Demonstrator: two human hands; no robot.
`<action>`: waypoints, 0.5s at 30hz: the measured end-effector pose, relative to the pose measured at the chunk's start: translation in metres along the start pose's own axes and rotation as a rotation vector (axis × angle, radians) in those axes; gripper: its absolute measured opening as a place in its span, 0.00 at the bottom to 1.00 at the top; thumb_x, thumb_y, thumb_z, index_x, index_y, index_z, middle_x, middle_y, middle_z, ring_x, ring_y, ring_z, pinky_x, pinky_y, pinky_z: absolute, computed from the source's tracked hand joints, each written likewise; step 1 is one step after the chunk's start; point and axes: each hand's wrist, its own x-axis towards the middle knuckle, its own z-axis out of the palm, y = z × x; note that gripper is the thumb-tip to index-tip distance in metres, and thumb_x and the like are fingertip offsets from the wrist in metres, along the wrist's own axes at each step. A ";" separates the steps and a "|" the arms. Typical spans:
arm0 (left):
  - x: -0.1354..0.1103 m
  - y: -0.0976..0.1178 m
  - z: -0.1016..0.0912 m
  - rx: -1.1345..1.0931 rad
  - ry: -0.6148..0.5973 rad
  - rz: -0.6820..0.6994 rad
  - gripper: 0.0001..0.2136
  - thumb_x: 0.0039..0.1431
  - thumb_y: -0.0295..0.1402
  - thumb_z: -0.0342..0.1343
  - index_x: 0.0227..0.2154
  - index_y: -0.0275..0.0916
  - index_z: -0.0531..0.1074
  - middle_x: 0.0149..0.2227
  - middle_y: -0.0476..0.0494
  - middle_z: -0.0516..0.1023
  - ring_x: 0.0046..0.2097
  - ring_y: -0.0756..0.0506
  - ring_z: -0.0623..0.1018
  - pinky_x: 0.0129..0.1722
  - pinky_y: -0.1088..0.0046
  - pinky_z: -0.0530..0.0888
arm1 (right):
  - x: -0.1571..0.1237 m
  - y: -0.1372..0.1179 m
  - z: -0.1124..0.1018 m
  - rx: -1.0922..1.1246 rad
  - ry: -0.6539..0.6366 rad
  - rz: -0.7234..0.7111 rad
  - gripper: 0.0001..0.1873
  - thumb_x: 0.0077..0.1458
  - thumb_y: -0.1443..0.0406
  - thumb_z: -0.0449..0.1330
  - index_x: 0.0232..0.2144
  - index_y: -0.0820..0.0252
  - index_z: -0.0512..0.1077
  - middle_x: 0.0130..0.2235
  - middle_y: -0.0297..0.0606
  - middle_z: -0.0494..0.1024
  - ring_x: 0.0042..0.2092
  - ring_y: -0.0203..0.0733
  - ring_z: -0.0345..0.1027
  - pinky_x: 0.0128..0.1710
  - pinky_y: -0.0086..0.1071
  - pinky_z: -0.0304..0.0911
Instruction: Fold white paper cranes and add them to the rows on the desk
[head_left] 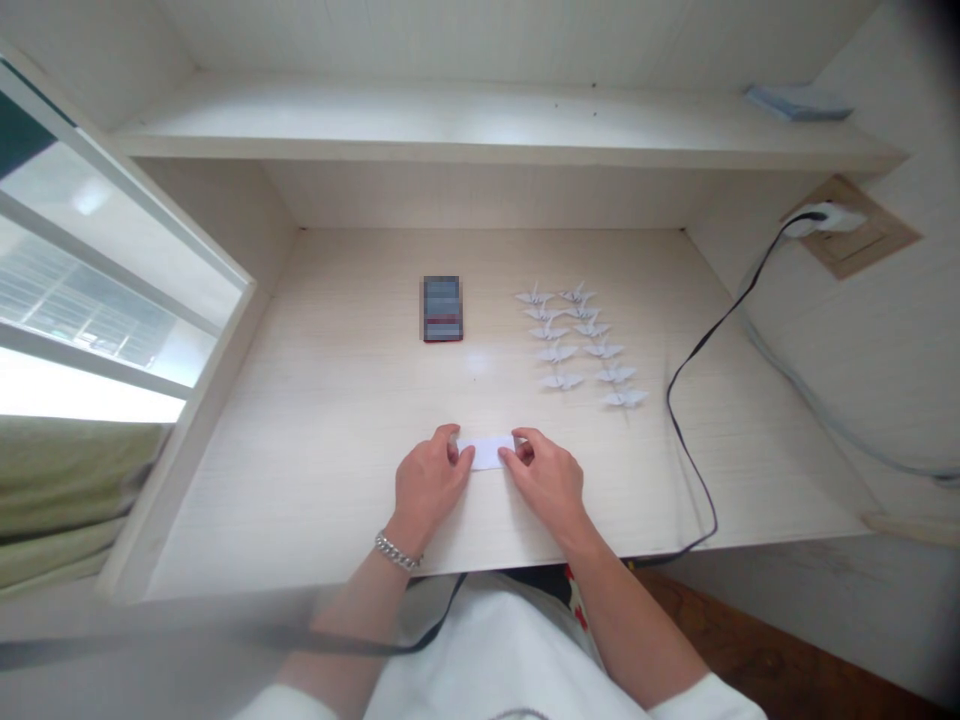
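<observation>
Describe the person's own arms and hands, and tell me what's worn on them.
The left hand and right hand are bare, with no gloves. A silver chain-link bracelet circles the left wrist. The forearms are bare too, ending in white sleeves at the bottom of the view.

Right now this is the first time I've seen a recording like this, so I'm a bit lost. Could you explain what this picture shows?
There is no machine here, just a person working with bare hands. The single picture comes from a camera worn on their head, looking forward and down.

Their left hand, with a chain bracelet at the wrist, and their right hand hold a small white paper strip between them.

On the pale wooden desk lie rows of folded paper cranes and a dark rectangular item, blurred so it can't be identified. A black cable runs across the desk's right side.
</observation>
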 end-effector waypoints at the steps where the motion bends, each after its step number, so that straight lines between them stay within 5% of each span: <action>1: 0.000 0.000 0.000 0.002 -0.003 -0.002 0.15 0.57 0.40 0.49 0.46 0.44 0.65 0.28 0.50 0.76 0.32 0.47 0.75 0.31 0.72 0.66 | 0.000 0.000 0.000 0.002 -0.001 0.003 0.14 0.49 0.59 0.57 0.40 0.52 0.71 0.29 0.31 0.77 0.33 0.40 0.70 0.31 0.30 0.57; 15: 0.001 0.002 -0.001 0.032 -0.015 -0.024 0.15 0.57 0.40 0.49 0.46 0.44 0.65 0.28 0.49 0.76 0.31 0.46 0.75 0.30 0.72 0.65 | 0.002 -0.001 -0.001 0.001 -0.009 0.033 0.13 0.49 0.58 0.57 0.39 0.50 0.70 0.29 0.29 0.77 0.33 0.40 0.70 0.30 0.30 0.56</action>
